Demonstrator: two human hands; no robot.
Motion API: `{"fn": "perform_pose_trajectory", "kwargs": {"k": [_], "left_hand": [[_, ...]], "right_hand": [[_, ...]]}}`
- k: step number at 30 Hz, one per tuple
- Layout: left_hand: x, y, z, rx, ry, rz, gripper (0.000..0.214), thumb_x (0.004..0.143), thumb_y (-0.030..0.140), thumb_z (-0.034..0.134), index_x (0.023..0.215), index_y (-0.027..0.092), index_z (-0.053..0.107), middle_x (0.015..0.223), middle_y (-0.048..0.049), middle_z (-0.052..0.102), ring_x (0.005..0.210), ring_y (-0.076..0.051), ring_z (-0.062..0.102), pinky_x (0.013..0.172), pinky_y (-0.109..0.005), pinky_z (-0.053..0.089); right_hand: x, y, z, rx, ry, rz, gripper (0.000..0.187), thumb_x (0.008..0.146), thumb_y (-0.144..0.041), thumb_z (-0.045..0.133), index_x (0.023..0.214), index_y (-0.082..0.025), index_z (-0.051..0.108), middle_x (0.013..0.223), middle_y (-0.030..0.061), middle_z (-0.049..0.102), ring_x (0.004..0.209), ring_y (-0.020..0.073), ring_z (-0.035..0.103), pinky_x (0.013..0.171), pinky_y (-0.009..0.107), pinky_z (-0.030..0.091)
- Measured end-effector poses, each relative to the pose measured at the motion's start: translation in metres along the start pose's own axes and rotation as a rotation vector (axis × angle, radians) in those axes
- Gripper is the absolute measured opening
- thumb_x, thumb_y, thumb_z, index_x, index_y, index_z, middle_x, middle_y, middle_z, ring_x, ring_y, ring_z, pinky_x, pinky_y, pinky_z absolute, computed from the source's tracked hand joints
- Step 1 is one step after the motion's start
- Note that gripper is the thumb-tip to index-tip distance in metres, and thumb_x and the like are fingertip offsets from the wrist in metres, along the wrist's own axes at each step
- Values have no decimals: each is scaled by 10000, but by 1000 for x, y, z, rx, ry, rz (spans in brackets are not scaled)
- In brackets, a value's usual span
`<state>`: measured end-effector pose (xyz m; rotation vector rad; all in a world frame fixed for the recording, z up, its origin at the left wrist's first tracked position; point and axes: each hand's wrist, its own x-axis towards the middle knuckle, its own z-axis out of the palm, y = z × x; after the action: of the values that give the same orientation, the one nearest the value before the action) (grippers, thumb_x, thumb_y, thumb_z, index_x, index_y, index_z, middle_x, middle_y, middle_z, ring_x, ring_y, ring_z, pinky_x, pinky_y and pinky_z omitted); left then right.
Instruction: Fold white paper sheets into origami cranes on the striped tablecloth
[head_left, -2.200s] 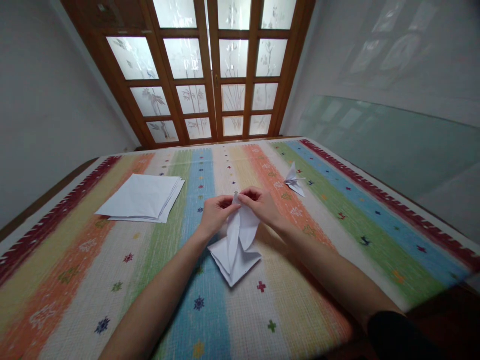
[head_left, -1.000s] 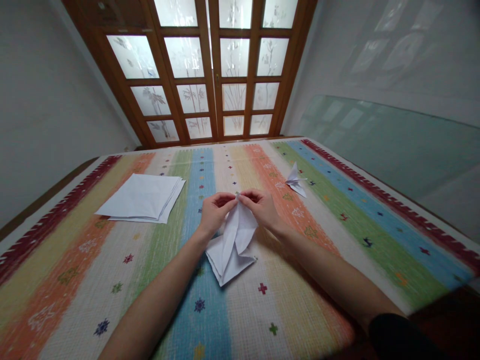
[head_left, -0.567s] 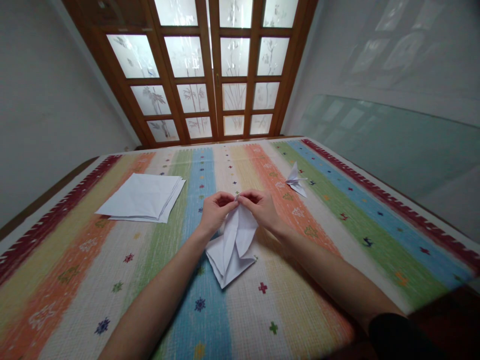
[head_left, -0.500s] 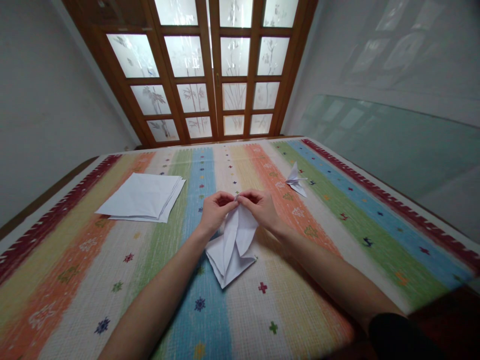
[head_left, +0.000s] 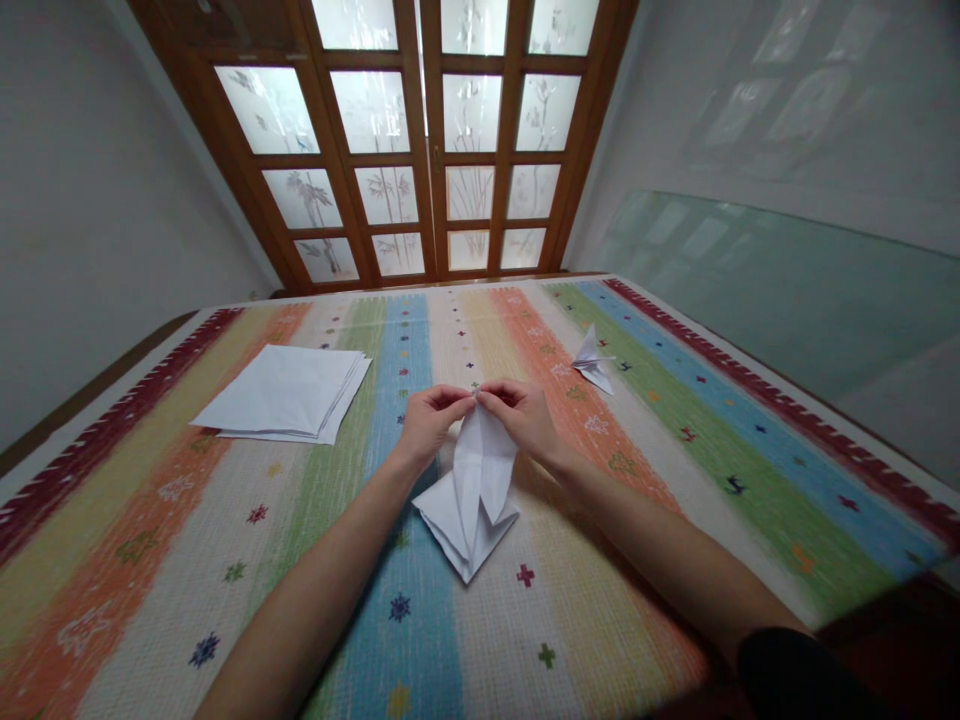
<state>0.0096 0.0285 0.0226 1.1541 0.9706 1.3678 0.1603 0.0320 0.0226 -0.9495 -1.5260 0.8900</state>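
Observation:
A partly folded white paper [head_left: 472,495] lies on the striped tablecloth [head_left: 615,560] in front of me. Its far tip is lifted and pinched between both hands. My left hand [head_left: 429,422] grips the tip from the left with curled fingers. My right hand [head_left: 523,413] pinches the same tip from the right. The near end of the paper rests on the cloth as a pointed corner.
A stack of white sheets [head_left: 289,393] sits at the left of the cloth. A finished folded paper bird [head_left: 590,361] stands farther back on the right. Wooden glazed doors [head_left: 442,140] close the far end; walls run close along both sides.
The folded paper has turned slightly, its near corner now a bit farther right and nearer to me. Both hands keep pinching the far tip in nearly the same place.

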Motion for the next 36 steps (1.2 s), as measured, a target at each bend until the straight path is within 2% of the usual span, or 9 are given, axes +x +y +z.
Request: {"fn": "perform_pose_trajectory", "kwargs": {"k": [6,13,23,36], "left_hand": [[-1,0,0,62,12,5,191,552,309,811,629,163,715,634,-24,687,615,-135,605,657,-275,486],[-1,3,-2,187,55,106,164,611,306,773,648,158,713,642,-20,690,595,-124,592,616,-251,473],[2,7,-5,161,-47,80,170,626,334,750,648,167,726,628,-23,691,608,-140,608,648,-270,489],[1,12,-4,218,-26,83,175,602,331,775,664,170,746,674,-41,725,619,-148,622,646,-269,491]], "right_hand": [[-1,-1,0,9,-5,-10,161,768,-345,658,773,-195,717,750,39,729,681,161,657,635,286,510],[-1,0,2,28,21,10,155,750,-344,671,743,-191,694,714,30,704,653,152,627,614,278,492],[-3,-4,4,-17,26,-28,164,769,-337,628,708,-185,644,659,12,651,595,132,580,561,258,448],[-5,-3,4,-94,44,-58,193,793,-363,626,720,-185,642,672,14,652,606,135,577,573,261,452]]}}
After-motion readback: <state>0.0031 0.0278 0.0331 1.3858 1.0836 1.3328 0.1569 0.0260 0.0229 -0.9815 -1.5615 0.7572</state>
